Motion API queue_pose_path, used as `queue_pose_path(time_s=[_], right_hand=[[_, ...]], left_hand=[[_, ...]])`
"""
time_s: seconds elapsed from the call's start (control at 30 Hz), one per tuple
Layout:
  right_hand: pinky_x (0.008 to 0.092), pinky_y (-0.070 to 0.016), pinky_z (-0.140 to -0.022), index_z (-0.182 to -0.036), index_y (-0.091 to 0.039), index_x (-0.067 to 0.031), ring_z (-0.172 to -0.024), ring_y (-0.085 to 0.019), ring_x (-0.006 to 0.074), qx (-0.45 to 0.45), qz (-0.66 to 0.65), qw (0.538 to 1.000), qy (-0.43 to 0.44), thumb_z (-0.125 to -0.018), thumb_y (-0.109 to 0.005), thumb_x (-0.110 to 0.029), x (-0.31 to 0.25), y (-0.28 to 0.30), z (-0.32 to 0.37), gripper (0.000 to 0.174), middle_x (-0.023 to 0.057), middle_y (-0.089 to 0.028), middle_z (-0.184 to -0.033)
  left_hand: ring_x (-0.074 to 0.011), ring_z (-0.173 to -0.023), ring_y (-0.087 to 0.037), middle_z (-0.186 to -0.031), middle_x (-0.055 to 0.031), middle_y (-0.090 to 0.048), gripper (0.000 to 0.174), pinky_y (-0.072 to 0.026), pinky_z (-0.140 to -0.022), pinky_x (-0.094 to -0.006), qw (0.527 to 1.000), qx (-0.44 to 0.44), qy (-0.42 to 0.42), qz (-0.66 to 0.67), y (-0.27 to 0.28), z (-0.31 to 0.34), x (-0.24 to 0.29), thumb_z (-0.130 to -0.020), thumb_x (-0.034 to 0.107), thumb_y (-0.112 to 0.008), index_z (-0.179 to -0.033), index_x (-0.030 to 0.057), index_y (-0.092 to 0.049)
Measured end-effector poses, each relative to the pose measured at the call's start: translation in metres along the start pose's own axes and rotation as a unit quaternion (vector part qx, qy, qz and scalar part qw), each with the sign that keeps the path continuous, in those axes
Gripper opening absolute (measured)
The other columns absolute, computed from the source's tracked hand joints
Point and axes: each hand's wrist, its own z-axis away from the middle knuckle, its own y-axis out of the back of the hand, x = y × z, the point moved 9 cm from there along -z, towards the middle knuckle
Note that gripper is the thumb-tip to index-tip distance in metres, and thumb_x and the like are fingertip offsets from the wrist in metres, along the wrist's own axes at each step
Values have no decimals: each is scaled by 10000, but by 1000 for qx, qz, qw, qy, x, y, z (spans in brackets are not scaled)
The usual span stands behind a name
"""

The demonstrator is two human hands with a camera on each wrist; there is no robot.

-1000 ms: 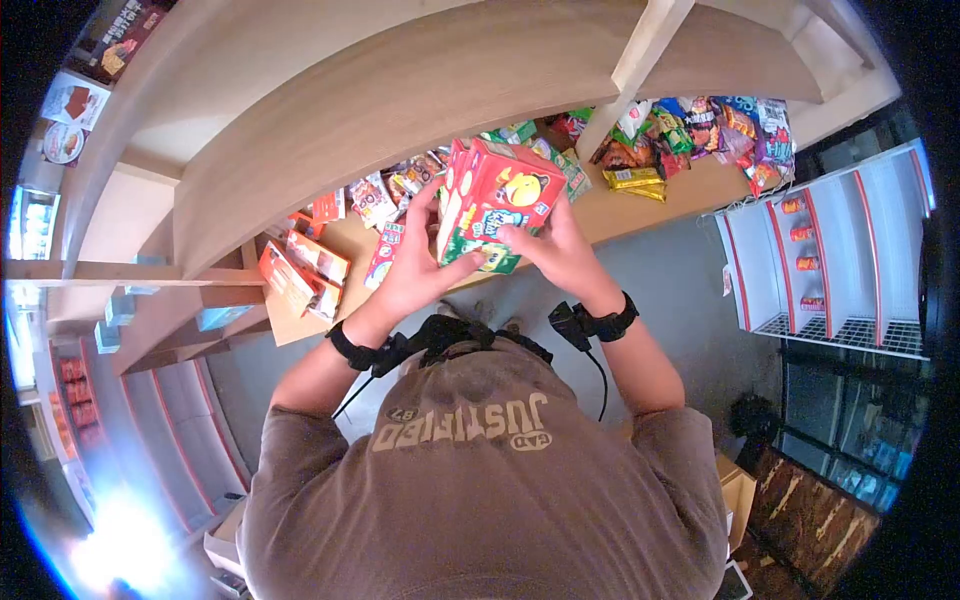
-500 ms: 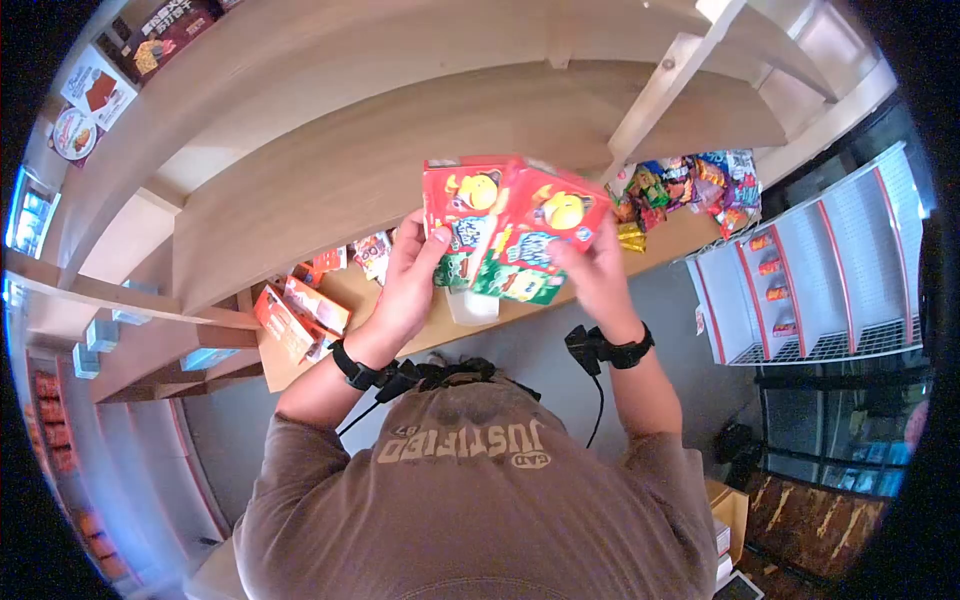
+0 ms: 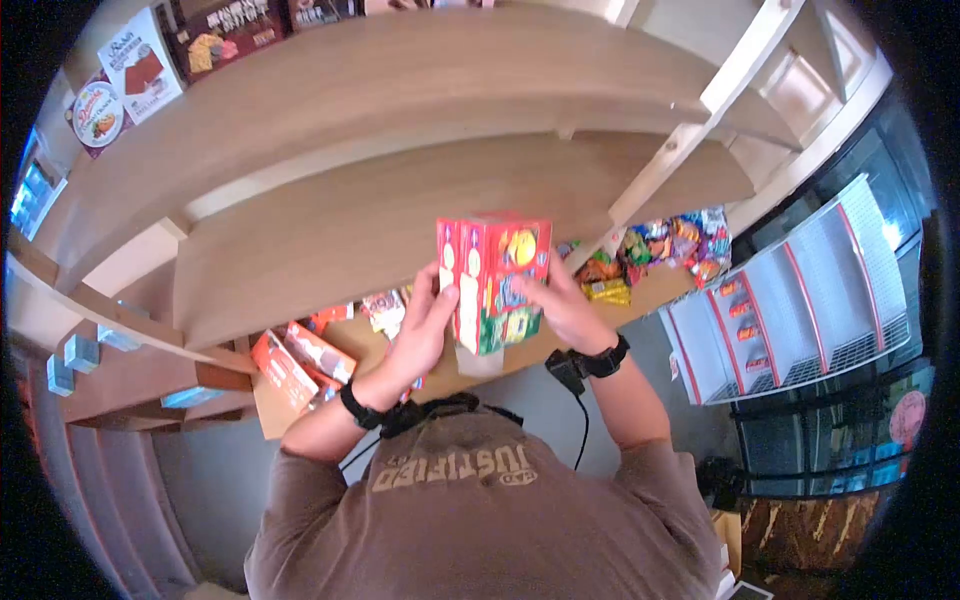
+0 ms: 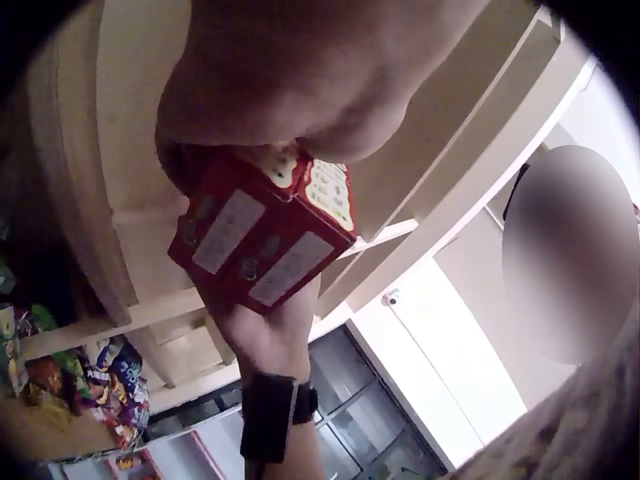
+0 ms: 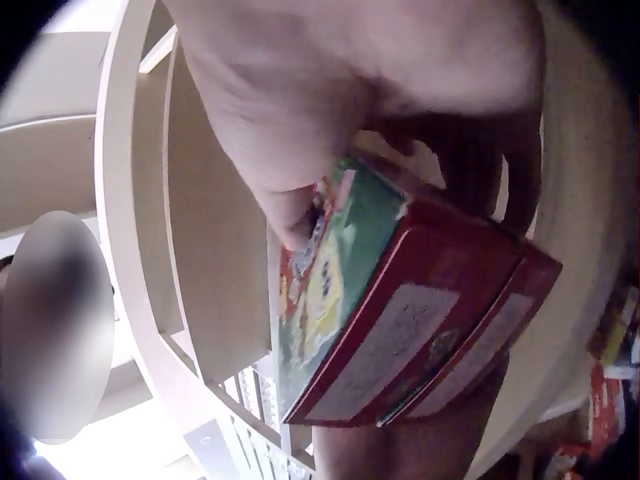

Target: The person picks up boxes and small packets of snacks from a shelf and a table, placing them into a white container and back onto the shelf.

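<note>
Two red-and-green snack boxes (image 3: 515, 290) are held upright together in front of the body, flush side by side, a yellow cartoon figure on the front. The left hand (image 3: 425, 335) grips their left side with the thumb on the near face. On the opposite side the right hand (image 3: 568, 308) holds them, its thumb across the printed front. Seen from the left wrist, the red ends of the boxes (image 4: 265, 240) with pale label panels face the camera. From the right wrist, fingers wrap behind the pair of boxes (image 5: 400, 310).
A wooden shelf board (image 3: 400, 220) spans behind the boxes. Below lie colourful snack bags (image 3: 670, 245) at right and opened orange cartons (image 3: 300, 365) at left. Biscuit boxes (image 3: 235, 35) stand on the upper shelf. A white wire rack (image 3: 800, 300) stands at the right.
The two boxes, spread apart in a V half a second ago, are now together and turned, showing their side panels. The head view has tilted up, revealing more of the upper shelf.
</note>
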Motion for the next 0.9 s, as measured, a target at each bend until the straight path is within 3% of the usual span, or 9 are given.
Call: queue_pose_path(time_s=[0.17, 0.2, 0.3, 0.4, 0.47, 0.53, 0.77, 0.83, 0.9], right_hand=[[358, -414, -1015, -1453, -226, -59, -1231, -460, 155, -102, 4, 995, -1, -843, -706, -125, -27, -28, -2, 779, 64, -452, -1358], [365, -398, -1032, -1476, -175, -54, -1248, -443, 162, -91, 39, 995, -4, -802, -747, -132, -48, -33, 4, 888, 73, -432, -1381], [378, -345, -1078, -1500, -109, -57, -1294, -400, 183, -101, 29, 992, 64, -702, -822, -137, -115, -37, 16, 1073, 94, -404, -1412], [377, -441, -1000, -1384, -333, -28, -1190, -519, 201, -27, 121, 976, 179, -697, -808, -159, -196, -7, 17, 845, 89, -519, -1309], [354, -509, -919, -1340, -395, -21, -1111, -582, 184, 32, 121, 975, 184, -796, -673, -135, -243, 12, -4, 622, 85, -576, -1220], [314, -543, -849, -1310, -421, -20, -1040, -628, 183, 28, 145, 944, 296, -854, -597, -153, -302, 8, -39, 507, 92, -600, -1175], [326, -506, -901, -1404, -260, 33, -1100, -588, 194, 132, 325, 912, 212, -795, -734, -197, -346, 79, -204, 805, 151, -530, -1273], [375, -413, -1015, -1420, -279, 6, -1211, -507, 225, 10, 263, 949, 172, -796, -748, -238, -337, 73, -232, 818, 150, -507, -1315], [379, -347, -1057, -1417, -312, -10, -1252, -458, 224, -35, 309, 938, 151, -808, -743, -263, -328, 93, -265, 787, 125, -478, -1359]], left_hand=[[-160, -1156, -449, -1255, -89, -486, 418, -345, -1016, -328, 997, -76, -3, 18, 8, 8, 9, -999, 206, -437, -1353, 7, -336], [-169, -1148, -460, -1251, -88, -491, 442, -363, -993, -333, 992, -79, -92, -40, 10, 8, 22, -990, 220, -461, -1358, 11, -336], [-179, -1139, -470, -1243, -94, -498, 431, -383, -966, -337, 985, -75, -143, -54, 15, 9, 37, -980, 235, -482, -1330, 16, -359], [-186, -1127, -483, -1242, -101, -498, 378, -398, -944, -338, 988, -79, -132, -18, 25, 5, 28, -975, 209, -492, -1288, 25, -387], [-180, -1113, -492, -1246, -100, -499, 326, -404, -934, -333, 990, -69, -122, -20, 28, 3, 19, -969, 175, -500, -1248, 32, -412], [-181, -1098, -504, -1243, -100, -504, 319, -407, -929, -334, 991, -61, -116, -8, 25, 3, 16, -963, 149, -509, -1246, 32, -418], [-191, -1078, -518, -1223, -103, -503, 291, -416, -920, -342, 989, -16, -143, -33, 16, -6, 17, -946, 123, -522, -1217, 51, -444], [-192, -1075, -521, -1221, -109, -497, 290, -416, -921, -344, 988, 12, -150, -33, 15, -9, 17, -937, 104, -521, -1212, 52, -444], [-191, -1071, -523, -1222, -113, -495, 290, -418, -919, -342, 986, 24, -156, -45, 13, -12, 15, -934, 94, -523, -1210, 51, -445]])
